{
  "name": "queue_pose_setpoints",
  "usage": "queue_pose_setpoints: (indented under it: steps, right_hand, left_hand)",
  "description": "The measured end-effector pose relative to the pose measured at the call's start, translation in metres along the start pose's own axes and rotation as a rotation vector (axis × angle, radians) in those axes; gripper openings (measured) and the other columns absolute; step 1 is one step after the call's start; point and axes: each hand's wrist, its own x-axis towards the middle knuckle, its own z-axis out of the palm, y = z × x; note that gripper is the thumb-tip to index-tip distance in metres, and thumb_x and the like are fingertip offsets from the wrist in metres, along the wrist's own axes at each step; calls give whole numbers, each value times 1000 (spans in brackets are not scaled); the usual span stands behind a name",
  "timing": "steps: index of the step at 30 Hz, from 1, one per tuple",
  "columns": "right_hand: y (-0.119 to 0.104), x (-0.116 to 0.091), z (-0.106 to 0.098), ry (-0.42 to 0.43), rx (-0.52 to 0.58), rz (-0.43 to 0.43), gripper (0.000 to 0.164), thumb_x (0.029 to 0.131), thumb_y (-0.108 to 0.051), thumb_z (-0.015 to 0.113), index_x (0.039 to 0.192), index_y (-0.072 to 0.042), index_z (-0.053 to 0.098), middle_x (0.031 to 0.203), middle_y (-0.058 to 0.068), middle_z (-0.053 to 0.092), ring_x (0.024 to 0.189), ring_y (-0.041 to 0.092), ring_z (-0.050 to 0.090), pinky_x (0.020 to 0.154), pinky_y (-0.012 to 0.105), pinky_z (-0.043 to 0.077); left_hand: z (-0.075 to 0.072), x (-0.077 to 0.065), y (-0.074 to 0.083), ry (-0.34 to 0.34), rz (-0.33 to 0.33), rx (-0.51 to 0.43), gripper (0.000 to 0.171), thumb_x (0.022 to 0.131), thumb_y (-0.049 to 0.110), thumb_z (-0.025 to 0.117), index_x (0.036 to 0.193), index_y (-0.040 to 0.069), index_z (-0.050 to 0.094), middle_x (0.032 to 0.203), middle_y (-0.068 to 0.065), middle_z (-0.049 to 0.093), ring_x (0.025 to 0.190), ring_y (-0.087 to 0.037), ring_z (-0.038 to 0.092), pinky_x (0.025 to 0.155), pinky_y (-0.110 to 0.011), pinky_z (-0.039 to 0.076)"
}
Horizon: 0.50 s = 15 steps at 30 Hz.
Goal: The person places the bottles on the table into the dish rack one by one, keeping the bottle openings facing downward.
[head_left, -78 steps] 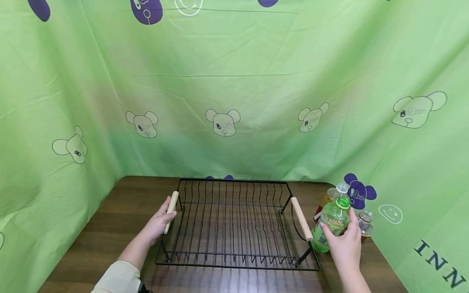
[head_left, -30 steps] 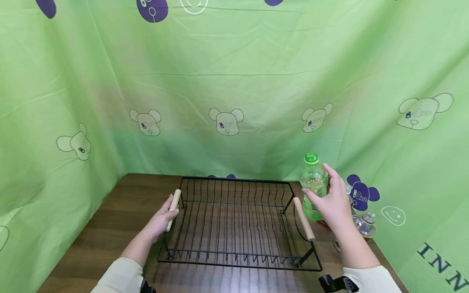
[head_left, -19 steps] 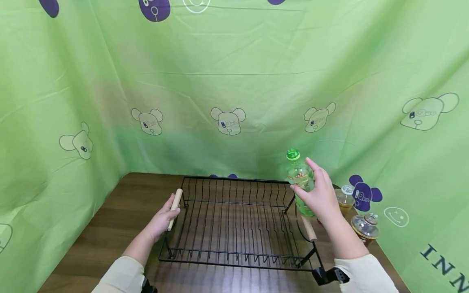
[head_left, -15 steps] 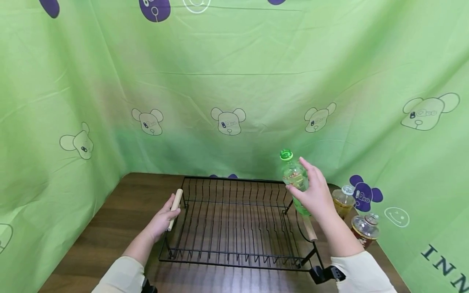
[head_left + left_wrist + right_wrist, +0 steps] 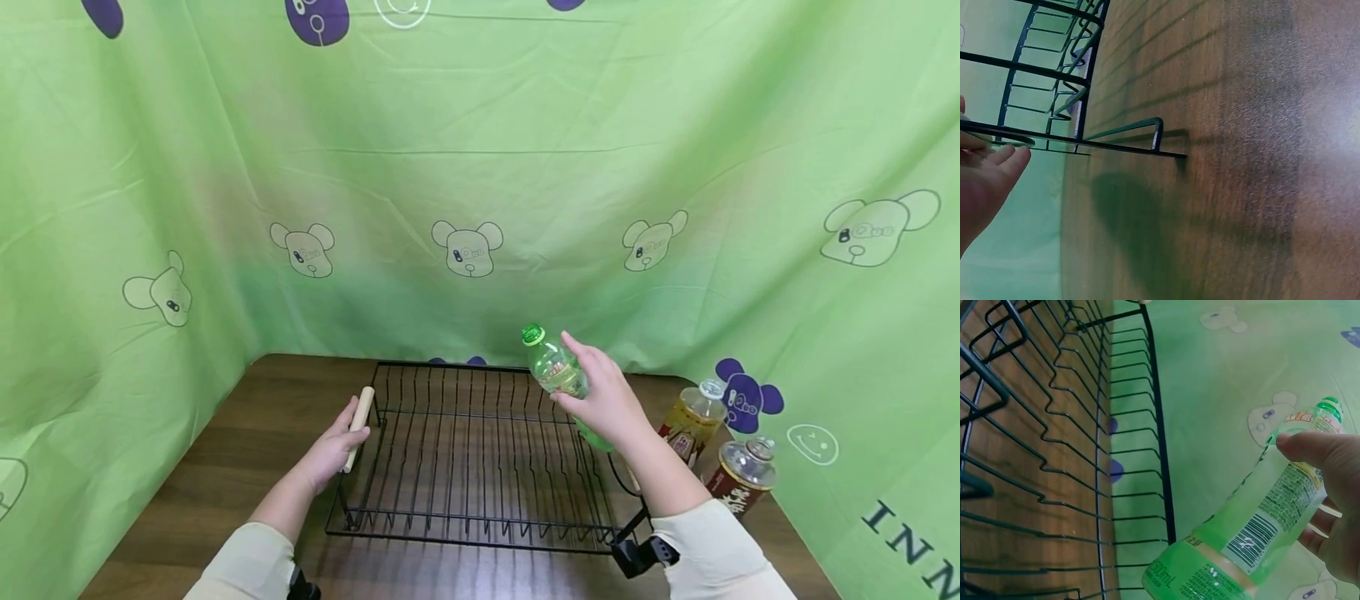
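A black wire dish rack (image 5: 465, 543) with wooden handles stands on the table. At its left end my left hand (image 5: 330, 452) grips the pale wooden handle (image 5: 363, 407), thumb on the near side. My right hand (image 5: 609, 404) holds a green plastic bottle (image 5: 553, 367) above the right part of the rack. The bottle leans, its neck to the upper left and its base to the lower right. Close up in the right wrist view, the bottle (image 5: 1244, 534) shows a barcode label, with the thumb on one side and fingers round the other. My right forearm hides most of the right handle.
Two more labelled bottles stand at the table's right edge: one with a yellow label (image 5: 686, 425), one with a dark red label (image 5: 738, 483). A green printed curtain (image 5: 465, 183) hangs round the back and sides of the brown wooden table (image 5: 187, 500).
My right hand has lifted the green bottle from beside the other bottles and carried it left over the rack, tilting it. My left hand stays on the handle.
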Motion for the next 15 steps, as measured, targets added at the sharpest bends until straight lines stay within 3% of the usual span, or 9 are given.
queue_pose_setpoints:
  steps: [3, 9, 15]
  right_hand:
    - [-3, 1, 6, -33, 10, -8, 88, 78, -11, 80, 152, -9, 33, 145, 25, 46, 130, 47, 44, 106, 62, 37]
    - [-12, 3, 18, -67, 46, -1, 83, 76, -12, 81, 148, -5, 38, 145, 24, 48, 130, 45, 47, 106, 60, 39]
    - [-20, 1, 28, -121, 53, -23, 80, 77, -11, 81, 146, -5, 40, 143, 23, 50, 129, 43, 49, 104, 59, 42]
  left_hand:
    - [-2, 1, 4, -4, 10, 76, 77, 103, 24, 45, 157, 9, -8, 163, -22, -11, 148, -47, 1, 116, -66, 15]
    - [-4, 5, 24, 33, 90, 201, 79, 101, 31, 49, 158, 10, 0, 165, -18, -9, 150, -42, -4, 119, -62, 7]
    - [6, 8, 47, 45, 161, 165, 76, 100, 28, 54, 159, 11, 9, 166, -14, -8, 151, -42, 1, 118, -60, 15]
